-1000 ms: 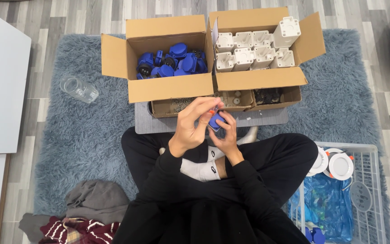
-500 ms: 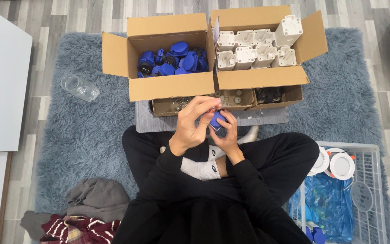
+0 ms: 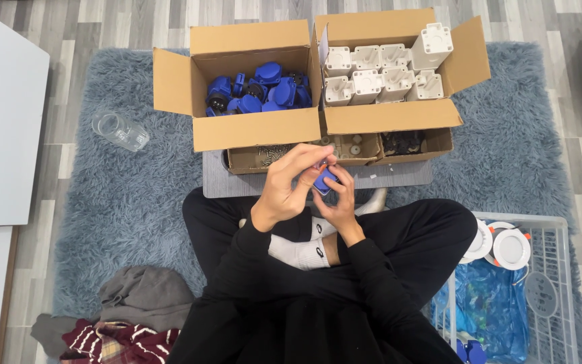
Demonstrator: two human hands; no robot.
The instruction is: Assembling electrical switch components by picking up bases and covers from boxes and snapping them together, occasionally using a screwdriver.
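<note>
I sit cross-legged on a rug with both hands raised in front of my knees. My right hand cups a small blue plastic part from below. My left hand curls over it from the left, fingertips pinching at the part's top edge. Most of the part is hidden by my fingers. Just beyond my hands lie shallow cardboard trays with small screws and dark bits.
An open box of blue parts and an open box of white plastic housings stand on the grey-blue rug. A clear jar lies to the left. A white wire basket with round white fittings and a blue bag is at the right. Clothes lie at the lower left.
My hands stay together on the blue part; the left fingers have shifted slightly over its top. Nothing else has moved.
</note>
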